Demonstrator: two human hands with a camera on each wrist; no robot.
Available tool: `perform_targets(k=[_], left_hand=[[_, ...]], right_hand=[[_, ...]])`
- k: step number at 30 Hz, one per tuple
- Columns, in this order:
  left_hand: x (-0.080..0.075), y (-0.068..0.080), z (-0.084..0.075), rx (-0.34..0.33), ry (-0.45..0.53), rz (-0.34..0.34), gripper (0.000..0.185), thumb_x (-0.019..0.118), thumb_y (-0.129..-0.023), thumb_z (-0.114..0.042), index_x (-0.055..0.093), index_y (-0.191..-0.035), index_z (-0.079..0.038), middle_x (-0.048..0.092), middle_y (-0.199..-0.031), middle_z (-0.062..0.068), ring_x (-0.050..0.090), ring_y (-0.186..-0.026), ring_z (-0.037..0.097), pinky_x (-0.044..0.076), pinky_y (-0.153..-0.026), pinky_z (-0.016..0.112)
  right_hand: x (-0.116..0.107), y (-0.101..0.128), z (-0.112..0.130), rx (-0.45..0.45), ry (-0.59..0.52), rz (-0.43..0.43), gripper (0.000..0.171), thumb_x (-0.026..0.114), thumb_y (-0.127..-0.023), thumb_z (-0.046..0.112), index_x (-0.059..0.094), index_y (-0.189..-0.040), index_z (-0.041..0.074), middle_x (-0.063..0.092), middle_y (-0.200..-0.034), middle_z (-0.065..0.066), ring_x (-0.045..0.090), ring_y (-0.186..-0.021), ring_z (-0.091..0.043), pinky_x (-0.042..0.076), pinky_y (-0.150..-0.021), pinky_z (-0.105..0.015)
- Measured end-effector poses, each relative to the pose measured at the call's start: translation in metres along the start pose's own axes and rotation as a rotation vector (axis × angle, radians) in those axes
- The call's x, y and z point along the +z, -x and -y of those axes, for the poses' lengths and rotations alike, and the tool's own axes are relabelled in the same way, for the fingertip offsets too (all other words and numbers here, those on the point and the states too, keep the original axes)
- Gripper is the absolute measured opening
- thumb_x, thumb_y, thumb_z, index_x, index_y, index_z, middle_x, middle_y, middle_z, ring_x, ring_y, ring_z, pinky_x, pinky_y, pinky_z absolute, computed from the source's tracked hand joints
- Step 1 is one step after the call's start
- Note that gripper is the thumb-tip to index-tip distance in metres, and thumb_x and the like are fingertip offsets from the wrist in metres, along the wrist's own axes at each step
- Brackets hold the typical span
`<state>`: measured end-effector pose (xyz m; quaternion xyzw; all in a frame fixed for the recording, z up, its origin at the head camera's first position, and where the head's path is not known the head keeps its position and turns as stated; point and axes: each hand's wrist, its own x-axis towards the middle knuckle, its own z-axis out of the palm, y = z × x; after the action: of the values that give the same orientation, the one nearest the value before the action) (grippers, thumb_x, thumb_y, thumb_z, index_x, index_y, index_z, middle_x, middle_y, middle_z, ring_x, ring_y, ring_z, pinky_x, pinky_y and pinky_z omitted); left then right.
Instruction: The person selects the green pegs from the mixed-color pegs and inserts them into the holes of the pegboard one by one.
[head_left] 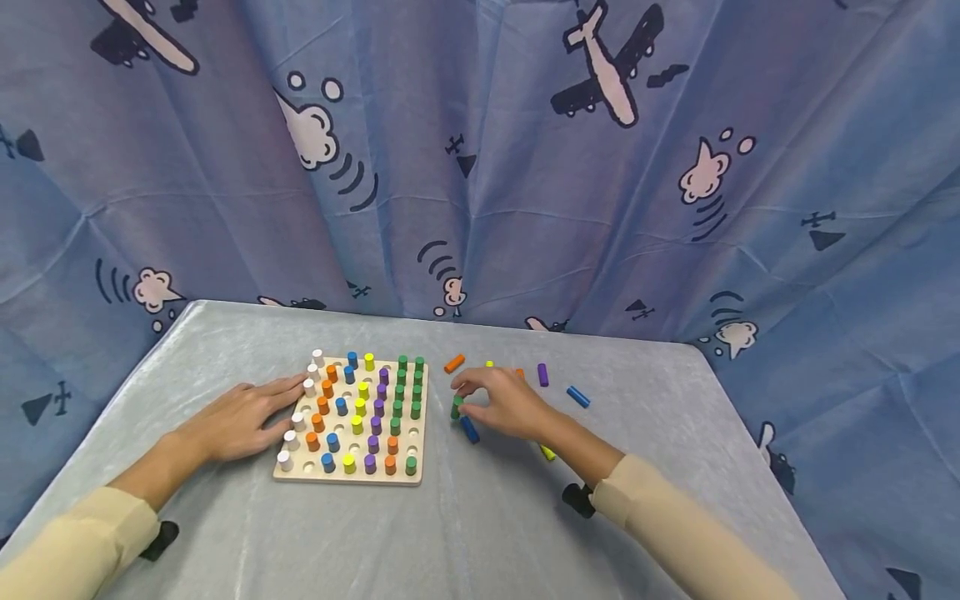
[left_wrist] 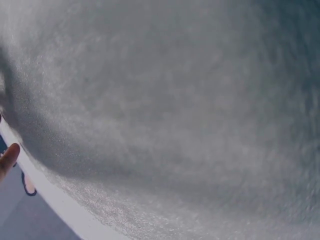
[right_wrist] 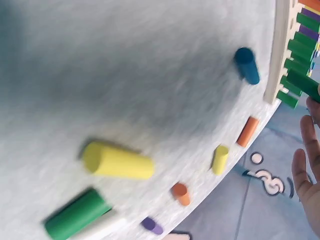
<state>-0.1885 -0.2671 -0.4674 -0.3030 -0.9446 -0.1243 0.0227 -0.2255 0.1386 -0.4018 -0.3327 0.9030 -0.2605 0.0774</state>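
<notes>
A square wooden pegboard lies on the table, with columns of white, orange, blue, yellow, purple and green pegs standing in it and some bare holes between. My left hand rests flat at the board's left edge, fingers extended; in the left wrist view only a fingertip shows. Just right of the board, my right hand pinches a green peg between thumb and fingers, above the table. The right wrist view shows this green peg near the board's green column, with part of the hand cut off.
Loose pegs lie around my right hand: a blue peg just below it, an orange peg, a purple peg and another blue peg. Under the right forearm are a yellow peg, a green peg and a white peg. A patterned curtain hangs behind.
</notes>
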Motion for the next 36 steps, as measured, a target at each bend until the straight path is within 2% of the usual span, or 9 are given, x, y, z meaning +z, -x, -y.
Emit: perform_targets(k=[8,18,30,36], left_hand=[[0.001,0.0,0.0,-0.004,0.0,0.002,0.057,0.058,-0.097,-0.028,0.048,-0.145,0.001,0.043,-0.153,0.017,0.054,-0.127,0.038,0.045,-0.093,0.06],[0.0,-0.001,0.003,-0.005,-0.007,0.012,0.057,0.058,-0.097,-0.028,0.049,-0.145,0.001,0.044,-0.152,0.017,0.053,-0.128,0.038,0.045,-0.093,0.06],[0.001,-0.003,0.004,0.0,-0.011,0.005,0.056,0.058,-0.096,-0.026,0.049,-0.144,0.002,0.045,-0.151,0.017,0.054,-0.128,0.037,0.046,-0.093,0.058],[0.001,-0.002,0.002,0.004,-0.01,-0.009,0.056,0.059,-0.096,-0.027,0.05,-0.143,0.002,0.046,-0.15,0.018,0.055,-0.127,0.038,0.046,-0.092,0.059]], right_hand=[[0.014,-0.014,0.018,-0.024,-0.043,0.005,0.032,0.076,-0.089,0.011,0.069,-0.119,0.006,0.074,-0.108,-0.002,0.068,-0.103,-0.019,0.049,-0.097,-0.044],[0.03,-0.025,0.032,-0.06,-0.041,0.061,0.029,0.076,-0.089,0.011,0.069,-0.116,0.007,0.074,-0.107,-0.001,0.069,-0.098,-0.012,0.054,-0.089,-0.04],[0.038,-0.026,0.03,-0.043,-0.044,0.092,0.026,0.076,-0.088,0.011,0.07,-0.113,0.008,0.073,-0.103,0.002,0.066,-0.094,-0.007,0.054,-0.083,-0.03],[0.04,-0.026,0.028,-0.042,-0.046,0.091,0.025,0.076,-0.088,0.01,0.071,-0.112,0.008,0.072,-0.102,0.0,0.067,-0.093,-0.01,0.054,-0.082,-0.027]])
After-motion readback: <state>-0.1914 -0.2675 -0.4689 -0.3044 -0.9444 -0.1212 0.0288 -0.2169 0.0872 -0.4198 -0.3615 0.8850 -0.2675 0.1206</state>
